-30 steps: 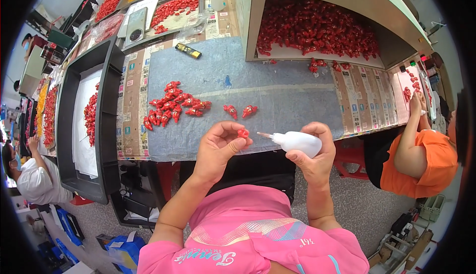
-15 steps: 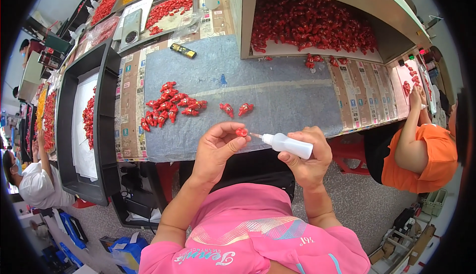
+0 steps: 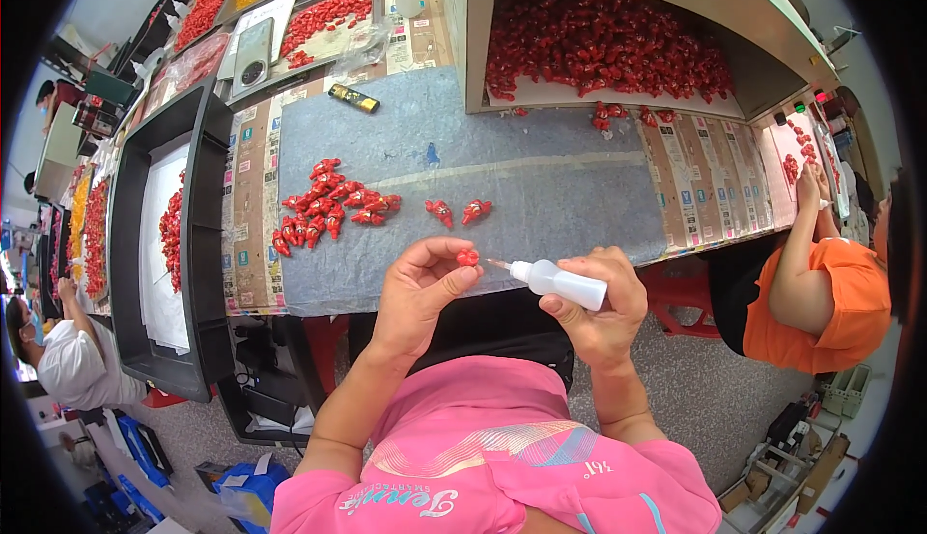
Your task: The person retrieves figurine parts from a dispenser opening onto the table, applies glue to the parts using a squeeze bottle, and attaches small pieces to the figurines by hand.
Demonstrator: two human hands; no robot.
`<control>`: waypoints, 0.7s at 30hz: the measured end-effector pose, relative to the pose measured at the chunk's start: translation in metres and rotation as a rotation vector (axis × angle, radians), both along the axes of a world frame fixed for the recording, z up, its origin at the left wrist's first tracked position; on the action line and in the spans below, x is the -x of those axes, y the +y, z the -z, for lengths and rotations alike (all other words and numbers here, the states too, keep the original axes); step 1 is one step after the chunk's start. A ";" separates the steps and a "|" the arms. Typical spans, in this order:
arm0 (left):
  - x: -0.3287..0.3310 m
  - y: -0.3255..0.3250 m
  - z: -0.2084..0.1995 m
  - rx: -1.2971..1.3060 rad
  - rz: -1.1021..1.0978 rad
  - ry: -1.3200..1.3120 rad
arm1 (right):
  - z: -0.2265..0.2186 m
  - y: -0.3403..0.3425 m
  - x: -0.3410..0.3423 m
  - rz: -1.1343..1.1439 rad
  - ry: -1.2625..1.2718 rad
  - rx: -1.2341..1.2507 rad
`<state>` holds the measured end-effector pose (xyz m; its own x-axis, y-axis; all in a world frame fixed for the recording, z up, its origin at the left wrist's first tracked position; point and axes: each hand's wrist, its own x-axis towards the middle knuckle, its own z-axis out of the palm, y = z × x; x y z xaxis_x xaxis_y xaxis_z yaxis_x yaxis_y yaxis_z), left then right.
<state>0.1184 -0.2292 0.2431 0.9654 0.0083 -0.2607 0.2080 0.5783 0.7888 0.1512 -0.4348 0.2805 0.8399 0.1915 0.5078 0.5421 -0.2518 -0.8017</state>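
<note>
Between the thumb and fingers of my left hand (image 3: 422, 288) is a small red plastic piece (image 3: 468, 258), held above the table's front edge. My right hand (image 3: 606, 307) grips a white squeeze bottle (image 3: 568, 285), tilted so its thin nozzle points left at the piece. The nozzle tip lies just beside the piece; a slight gap seems to show between them. Two red figures (image 3: 473, 210) lie on the grey-blue mat (image 3: 550, 215) beyond my hands. Left of them is a loose heap of similar red figures (image 3: 323, 204).
A black and gold lighter-like object (image 3: 353, 98) lies on the mat. An open box (image 3: 478, 42) of red pieces stands at the back right, a black tray (image 3: 201, 235) at the left. Farther back are a metal tray (image 3: 377, 14) and a phone (image 3: 253, 56). A co-worker in orange (image 3: 821, 293) sits at right.
The red piece in my left hand has turned slightly, and the nozzle tip has drawn a little away from it. Both hands stay in nearly the same place.
</note>
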 end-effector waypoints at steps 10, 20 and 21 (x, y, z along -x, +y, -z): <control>0.000 0.000 0.003 -0.023 -0.002 -0.016 | -0.006 -0.003 0.002 -0.022 -0.039 0.041; 0.000 0.000 0.005 -0.036 0.008 -0.027 | -0.006 -0.002 0.004 -0.031 -0.036 0.049; 0.000 0.000 0.005 -0.046 0.011 -0.034 | -0.006 -0.002 0.004 -0.031 -0.042 0.047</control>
